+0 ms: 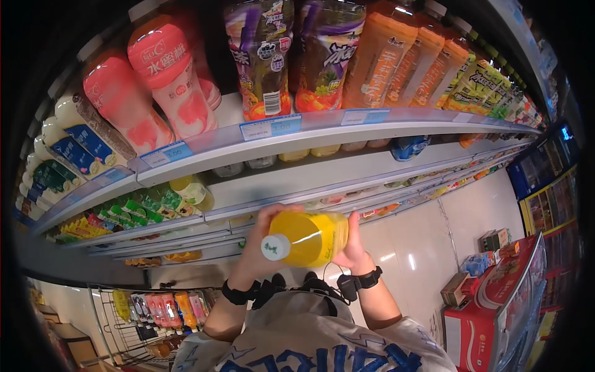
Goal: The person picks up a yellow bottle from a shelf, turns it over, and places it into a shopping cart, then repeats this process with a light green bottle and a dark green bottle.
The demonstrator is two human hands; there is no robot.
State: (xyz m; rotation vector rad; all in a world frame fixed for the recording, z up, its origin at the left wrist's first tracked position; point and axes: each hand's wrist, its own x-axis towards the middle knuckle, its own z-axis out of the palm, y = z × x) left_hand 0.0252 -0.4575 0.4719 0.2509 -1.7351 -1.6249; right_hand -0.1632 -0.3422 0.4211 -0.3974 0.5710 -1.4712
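A large bottle of yellow drink with a white cap is held in front of my body, its cap tilted toward me and to the left. My left hand is wrapped along its left side, with the fingers partly hidden behind it. Against the label end on the right, my right hand presses with the thumb pointing up. The bottle is close to the lower levels of the drinks shelf. Dark straps with small devices circle both wrists.
Pink peach-drink bottles, purple-labelled bottles and orange bottles line the top shelf. A wire cart holding several bottles stands at lower left. At right is a red display stand with boxes.
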